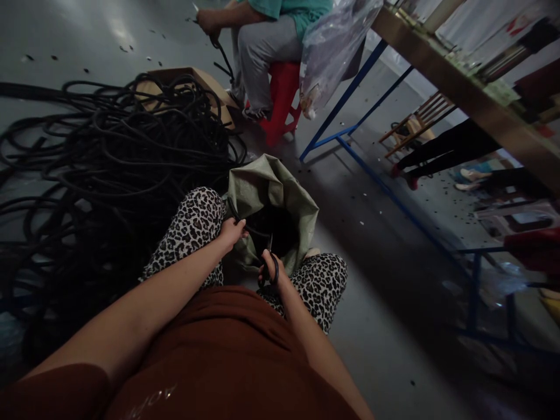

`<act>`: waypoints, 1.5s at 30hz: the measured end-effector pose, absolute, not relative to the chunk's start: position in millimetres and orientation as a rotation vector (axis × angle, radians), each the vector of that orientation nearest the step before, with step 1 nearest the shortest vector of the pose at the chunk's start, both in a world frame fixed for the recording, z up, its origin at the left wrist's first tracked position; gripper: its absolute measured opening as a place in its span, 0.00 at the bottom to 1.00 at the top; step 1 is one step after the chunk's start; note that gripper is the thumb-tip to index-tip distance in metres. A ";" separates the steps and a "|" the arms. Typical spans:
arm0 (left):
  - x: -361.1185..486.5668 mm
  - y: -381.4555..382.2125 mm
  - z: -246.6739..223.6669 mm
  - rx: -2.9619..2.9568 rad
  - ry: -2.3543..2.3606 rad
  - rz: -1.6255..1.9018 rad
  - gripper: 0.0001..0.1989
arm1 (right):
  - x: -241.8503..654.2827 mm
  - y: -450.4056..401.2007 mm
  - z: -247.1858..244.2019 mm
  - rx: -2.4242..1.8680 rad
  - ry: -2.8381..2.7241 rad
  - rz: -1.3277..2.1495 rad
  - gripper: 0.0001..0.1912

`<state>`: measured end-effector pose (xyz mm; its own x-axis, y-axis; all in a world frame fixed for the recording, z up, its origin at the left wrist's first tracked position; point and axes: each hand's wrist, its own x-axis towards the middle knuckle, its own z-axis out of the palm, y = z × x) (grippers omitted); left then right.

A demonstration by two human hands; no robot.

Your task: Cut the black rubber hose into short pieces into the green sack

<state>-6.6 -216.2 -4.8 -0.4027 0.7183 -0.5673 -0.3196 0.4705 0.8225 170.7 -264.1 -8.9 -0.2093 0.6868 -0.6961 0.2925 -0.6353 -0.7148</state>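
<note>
My left hand (233, 231) is closed on a black cord (256, 231) near the left side of an open green woven sack (308, 204). In my right hand (272, 268) is a pair of black-handled scissors (275, 269), with the fingers wrapped round the handles and the blades pointing up over the sack's opening. The cord's free end lies close to the blades; whether they touch it is too dark to tell. Black contents sit deep in the sack, which stands between my knees.
A large tangle of black cord (109, 151) covers the floor at left, beside a cardboard box (207, 84). Ahead, a person (271, 44) sits on a red stool (280, 96). A blue-legged table (464, 81) stands at right, with other people's legs (450, 149) beyond it.
</note>
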 end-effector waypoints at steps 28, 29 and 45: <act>-4.3 -219.9 -8.1 0.371 1.565 1.106 0.05 | 169.5 -261.9 -21.4 -1.754 -1.201 1.943 0.25; -4.2 -219.7 -8.4 0.373 1.565 1.108 0.04 | 169.5 -261.9 -22.4 -1.746 -1.205 1.942 0.25; -3.9 -219.4 -13.6 0.393 1.548 1.074 0.04 | 169.4 -261.9 -16.3 -1.774 -1.254 1.912 0.26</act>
<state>-3.9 -219.4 -13.6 -0.2905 0.7445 -0.6011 -0.3027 0.5245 0.7958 169.4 -261.9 -16.3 -0.2291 0.6850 -0.6916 0.3614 -0.5998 -0.7139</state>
